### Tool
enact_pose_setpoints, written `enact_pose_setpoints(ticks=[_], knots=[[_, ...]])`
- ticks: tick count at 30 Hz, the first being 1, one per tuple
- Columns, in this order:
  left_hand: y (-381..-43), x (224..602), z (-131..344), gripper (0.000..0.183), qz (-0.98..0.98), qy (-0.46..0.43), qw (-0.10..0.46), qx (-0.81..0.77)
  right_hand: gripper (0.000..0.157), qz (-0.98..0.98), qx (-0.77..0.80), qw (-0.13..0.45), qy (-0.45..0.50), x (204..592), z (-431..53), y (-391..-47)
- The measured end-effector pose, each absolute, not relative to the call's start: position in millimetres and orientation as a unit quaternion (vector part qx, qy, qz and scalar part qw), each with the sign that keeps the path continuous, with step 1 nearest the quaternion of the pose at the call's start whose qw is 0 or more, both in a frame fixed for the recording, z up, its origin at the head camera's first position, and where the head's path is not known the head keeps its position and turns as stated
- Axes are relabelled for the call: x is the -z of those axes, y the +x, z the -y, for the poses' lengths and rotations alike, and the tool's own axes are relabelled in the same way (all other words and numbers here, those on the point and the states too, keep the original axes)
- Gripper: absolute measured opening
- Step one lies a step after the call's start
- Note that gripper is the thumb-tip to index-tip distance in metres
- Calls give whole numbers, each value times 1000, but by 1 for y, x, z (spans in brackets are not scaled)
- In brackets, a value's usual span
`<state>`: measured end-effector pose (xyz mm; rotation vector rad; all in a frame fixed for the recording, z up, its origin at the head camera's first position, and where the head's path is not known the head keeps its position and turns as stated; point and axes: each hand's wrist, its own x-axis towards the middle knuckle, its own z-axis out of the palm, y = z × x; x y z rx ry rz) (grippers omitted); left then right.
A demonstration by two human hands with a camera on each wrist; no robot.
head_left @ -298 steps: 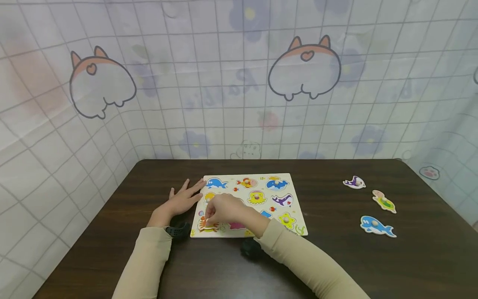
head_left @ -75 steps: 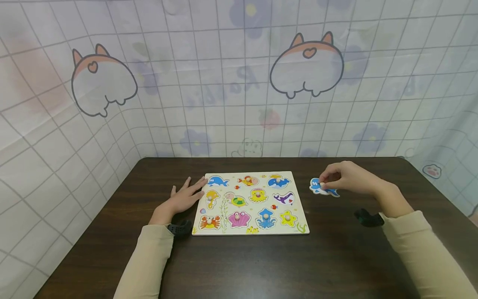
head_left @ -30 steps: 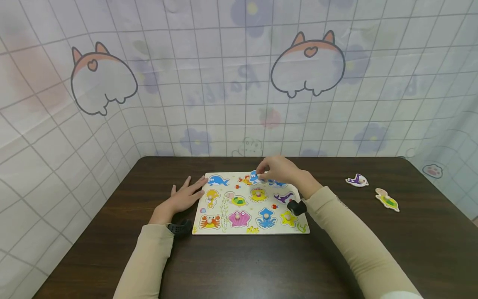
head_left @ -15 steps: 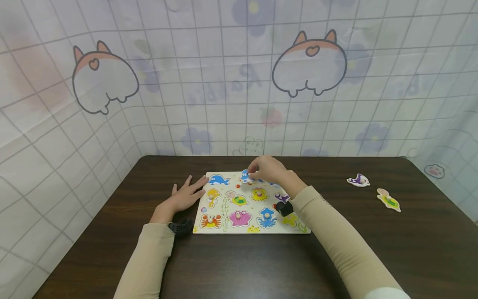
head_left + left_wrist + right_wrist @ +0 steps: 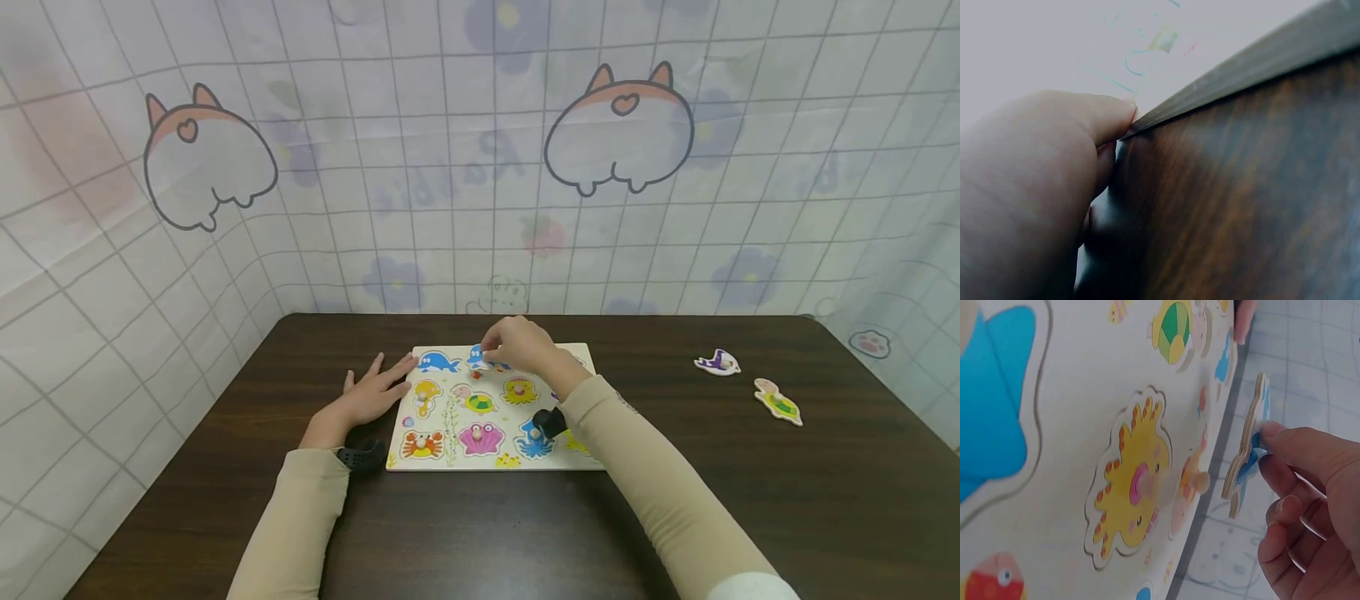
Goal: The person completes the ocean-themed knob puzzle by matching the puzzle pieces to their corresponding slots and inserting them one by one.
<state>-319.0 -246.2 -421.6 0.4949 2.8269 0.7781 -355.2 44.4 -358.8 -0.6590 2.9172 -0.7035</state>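
Note:
My right hand (image 5: 521, 343) pinches a blue whale puzzle piece (image 5: 476, 358) over the back of the cream puzzle board (image 5: 480, 465). In the right wrist view the piece (image 5: 1246, 447) is lifted off the board and seen nearly edge-on, thumb and forefinger at its knob. The blue whale picture (image 5: 437, 362) at the board's back left corner has no knob piece in it. My left hand (image 5: 358, 400) lies with fingers spread at the board's left edge. In the left wrist view a fingertip touches the board's side (image 5: 1229, 81).
A purple whale piece (image 5: 717, 362) and a turtle piece (image 5: 778, 402) lie on the dark table at the right. Knobbed pieces sit in the board, among them a crab (image 5: 422, 446), a shell (image 5: 481, 440) and an octopus (image 5: 519, 391). A patterned cloth hangs behind.
My right hand has picked up the blue whale piece from the table at the right and carried it left across the board's back. My left hand stays at the board's edge.

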Motion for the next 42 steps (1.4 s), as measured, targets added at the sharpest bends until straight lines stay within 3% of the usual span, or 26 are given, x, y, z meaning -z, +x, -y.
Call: enact_pose_setpoints(ticks=[42], knots=[[-319, 420, 238, 61, -949, 166, 102, -246, 13, -958, 198, 37, -206, 365, -4, -362]])
